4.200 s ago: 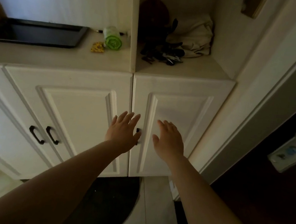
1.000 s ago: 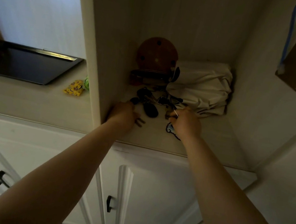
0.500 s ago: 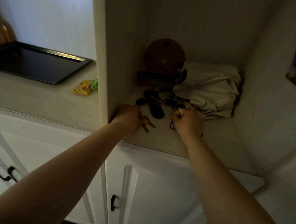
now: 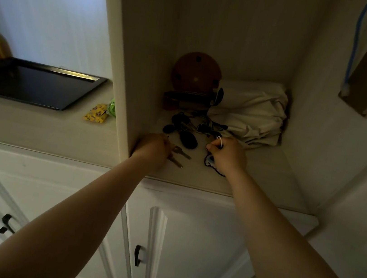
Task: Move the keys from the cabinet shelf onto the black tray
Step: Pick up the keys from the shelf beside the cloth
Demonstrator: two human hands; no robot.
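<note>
Both hands are inside the open cabinet shelf (image 4: pixel 265 187). My left hand (image 4: pixel 152 147) is closed on a small bunch of metal keys (image 4: pixel 181 154) whose blades stick out to the right. My right hand (image 4: pixel 228 156) is closed on a white loop with a blue-and-black key charm (image 4: pixel 210 160) under the palm. More dark keys and fobs (image 4: pixel 185 129) lie in a heap just behind both hands. The black tray (image 4: pixel 35 84) sits on the counter to the left, beyond the cabinet's side wall.
A round brown wooden object (image 4: pixel 196 73) and a folded cream cloth (image 4: pixel 250 112) fill the back of the shelf. A yellow packet (image 4: pixel 95 115) and a green item (image 4: pixel 111 108) lie on the counter between tray and cabinet. White doors with black handles (image 4: pixel 137 254) are below.
Since four seconds ago both hands rose from the lower doors into the shelf. Over the last second they closed on keys and drew slightly toward the shelf's front edge.
</note>
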